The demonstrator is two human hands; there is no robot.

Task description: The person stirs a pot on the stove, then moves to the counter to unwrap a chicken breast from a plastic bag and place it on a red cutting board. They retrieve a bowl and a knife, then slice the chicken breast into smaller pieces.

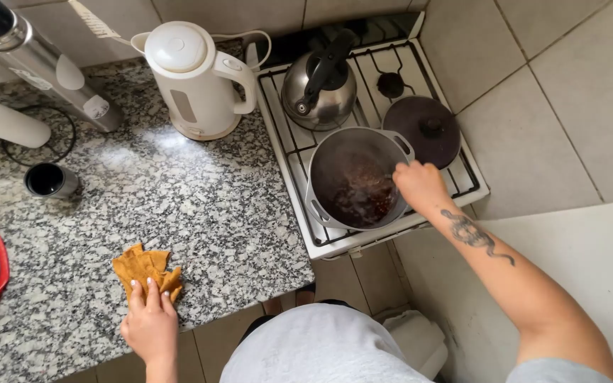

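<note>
left hand [150, 323]: flat, fingers spread on cloth [143, 269], counter [200, 206] front edge | right hand [420, 186]: closed at pot [356, 186] rim, grip hidden | pot: front burner, stove [462, 186] | kettles [318, 89] behind

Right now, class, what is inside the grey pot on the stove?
The pot holds a dark reddish-brown, wet-looking food. The right hand at the rim covers part of that side, so whatever it grips cannot be seen. The left hand presses an orange cloth.
</note>
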